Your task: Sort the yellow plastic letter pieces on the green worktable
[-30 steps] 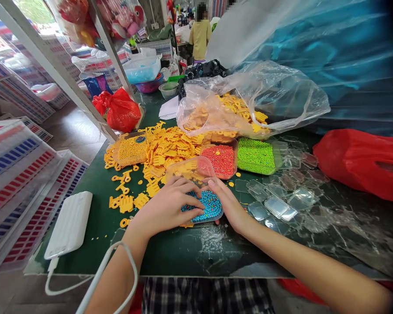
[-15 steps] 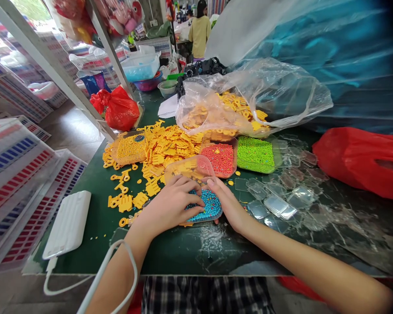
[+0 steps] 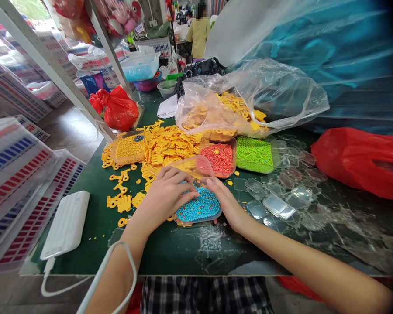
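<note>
A clear tub of blue beads (image 3: 199,207) sits near the table's front edge, its transparent upper part tilted up behind the beads. My right hand (image 3: 224,198) grips the tub's right side, thumb at the rim. Over the left part of the beads is my left hand (image 3: 170,192), fingers bent and partly apart; its fingertips are near the beads, and whether they pinch any is hidden. Behind stand tubs of red beads (image 3: 218,158), green beads (image 3: 254,152) and yellow beads (image 3: 131,147). Yellow plastic pieces (image 3: 170,141) are heaped between them.
A white power bank (image 3: 66,224) with a cable lies at the left. Clear plastic pieces (image 3: 275,203) and a red bag (image 3: 360,161) are on the right. A clear bag of yellow parts (image 3: 212,113) lies behind. A person (image 3: 199,32) stands in the background.
My left hand has moved left and slightly up, uncovering more of the blue beads. My right hand stays at the tub's side.
</note>
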A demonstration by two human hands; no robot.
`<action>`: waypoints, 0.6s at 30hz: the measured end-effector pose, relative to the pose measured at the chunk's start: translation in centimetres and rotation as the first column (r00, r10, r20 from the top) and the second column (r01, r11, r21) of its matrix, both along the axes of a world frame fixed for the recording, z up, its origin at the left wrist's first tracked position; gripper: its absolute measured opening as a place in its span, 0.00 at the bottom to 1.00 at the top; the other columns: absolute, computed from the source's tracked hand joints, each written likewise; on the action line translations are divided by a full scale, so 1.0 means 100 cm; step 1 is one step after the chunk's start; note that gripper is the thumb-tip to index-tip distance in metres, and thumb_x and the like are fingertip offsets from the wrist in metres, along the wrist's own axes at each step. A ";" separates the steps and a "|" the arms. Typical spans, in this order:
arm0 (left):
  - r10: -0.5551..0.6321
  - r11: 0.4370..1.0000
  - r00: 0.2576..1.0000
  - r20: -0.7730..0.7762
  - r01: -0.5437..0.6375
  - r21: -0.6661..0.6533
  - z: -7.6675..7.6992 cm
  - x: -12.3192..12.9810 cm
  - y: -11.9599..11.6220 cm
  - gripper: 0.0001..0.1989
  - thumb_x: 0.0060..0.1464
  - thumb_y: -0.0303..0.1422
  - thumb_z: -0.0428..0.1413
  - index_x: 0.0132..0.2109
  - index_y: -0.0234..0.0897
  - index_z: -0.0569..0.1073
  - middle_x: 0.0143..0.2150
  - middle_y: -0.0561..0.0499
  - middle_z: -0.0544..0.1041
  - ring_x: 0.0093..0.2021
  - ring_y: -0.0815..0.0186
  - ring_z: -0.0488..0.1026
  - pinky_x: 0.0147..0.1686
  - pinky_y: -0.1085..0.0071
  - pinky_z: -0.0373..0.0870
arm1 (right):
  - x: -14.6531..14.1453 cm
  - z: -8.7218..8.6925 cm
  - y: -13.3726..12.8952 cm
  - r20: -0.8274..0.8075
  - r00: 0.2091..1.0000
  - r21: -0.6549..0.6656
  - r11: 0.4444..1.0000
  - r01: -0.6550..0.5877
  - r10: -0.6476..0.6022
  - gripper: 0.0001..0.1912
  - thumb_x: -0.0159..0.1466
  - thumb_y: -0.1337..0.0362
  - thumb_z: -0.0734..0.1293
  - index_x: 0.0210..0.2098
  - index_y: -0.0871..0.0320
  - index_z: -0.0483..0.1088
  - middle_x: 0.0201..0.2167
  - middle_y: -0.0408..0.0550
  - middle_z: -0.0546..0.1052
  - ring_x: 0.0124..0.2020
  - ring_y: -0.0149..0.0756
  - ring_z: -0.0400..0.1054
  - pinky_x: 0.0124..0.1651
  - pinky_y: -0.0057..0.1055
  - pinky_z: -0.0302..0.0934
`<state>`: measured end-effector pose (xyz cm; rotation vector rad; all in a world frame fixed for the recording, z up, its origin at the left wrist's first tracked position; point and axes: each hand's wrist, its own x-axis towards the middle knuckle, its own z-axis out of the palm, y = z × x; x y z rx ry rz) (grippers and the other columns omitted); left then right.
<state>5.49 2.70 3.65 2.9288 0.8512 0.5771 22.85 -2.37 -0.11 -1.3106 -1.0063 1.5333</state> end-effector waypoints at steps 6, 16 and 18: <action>0.031 1.000 1.000 -0.002 -0.031 0.000 0.000 0.002 -0.001 0.17 0.64 0.43 0.50 0.35 0.38 0.76 0.37 0.52 0.77 0.40 0.64 0.69 0.50 0.63 0.62 | -0.001 0.002 0.000 0.015 1.000 0.007 1.000 -0.015 0.015 0.35 0.57 0.34 0.60 0.51 0.55 0.66 0.38 0.51 0.74 0.22 0.31 0.63 0.11 0.23 0.55; 0.043 0.993 0.999 0.028 -0.046 0.108 0.001 0.003 0.001 0.17 0.66 0.40 0.49 0.33 0.37 0.75 0.35 0.52 0.77 0.38 0.64 0.69 0.48 0.64 0.62 | -0.001 0.002 0.000 0.029 1.000 -0.011 1.000 -0.011 0.011 0.34 0.56 0.34 0.60 0.48 0.54 0.66 0.35 0.47 0.72 0.20 0.28 0.61 0.12 0.23 0.55; 0.035 0.992 0.999 0.033 -0.039 0.124 0.002 0.003 0.000 0.17 0.66 0.40 0.49 0.33 0.38 0.75 0.35 0.52 0.77 0.38 0.65 0.69 0.48 0.64 0.62 | 0.000 0.001 0.000 0.025 1.000 -0.010 1.000 -0.012 0.012 0.33 0.57 0.34 0.60 0.47 0.54 0.66 0.35 0.47 0.72 0.20 0.28 0.61 0.13 0.22 0.54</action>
